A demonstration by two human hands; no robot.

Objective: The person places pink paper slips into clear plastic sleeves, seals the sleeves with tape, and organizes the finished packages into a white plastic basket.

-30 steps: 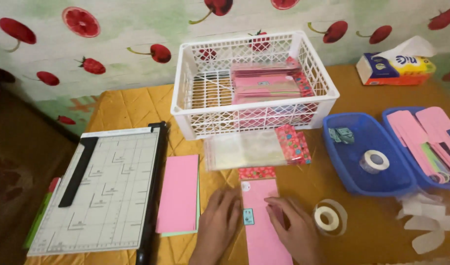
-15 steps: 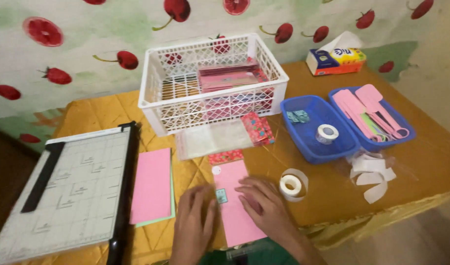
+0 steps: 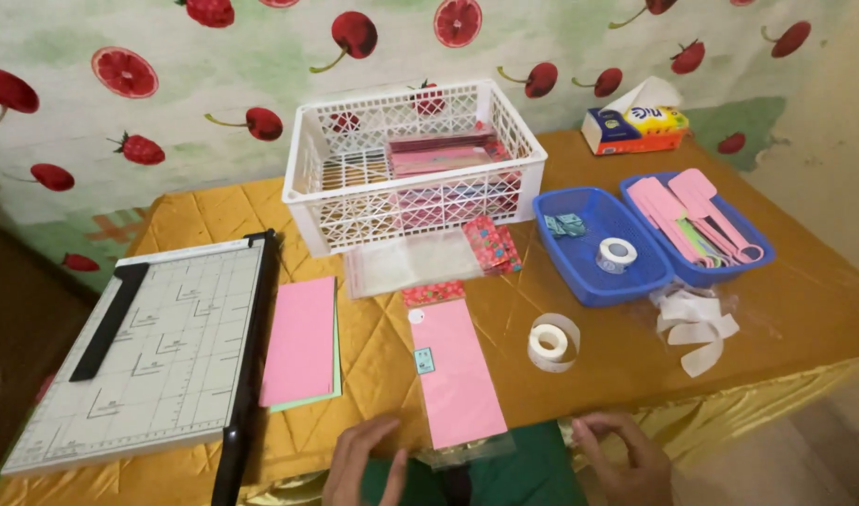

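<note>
Left hand (image 3: 362, 461) sits at the bottom edge of the frame, left of centre, fingers loosely spread and holding nothing; its fingertips lie just beside the lower left corner of the pink card in a clear sleeve (image 3: 458, 373). Right hand (image 3: 624, 453) is at the lower right of centre, fingers curled inward and narrow, off the desk (image 3: 804, 309) edge; whether it pinches anything cannot be told. The pink card lies lengthwise in the lower centre of the frame, its near end overhanging the desk edge. A roll of tape (image 3: 552, 341) stands just right of it. A stack of pink paper (image 3: 302, 342) lies to its left, beside the paper cutter (image 3: 148, 356). A white basket (image 3: 413, 164) occupies upper centre; two blue trays (image 3: 650, 234) are at right.
</note>
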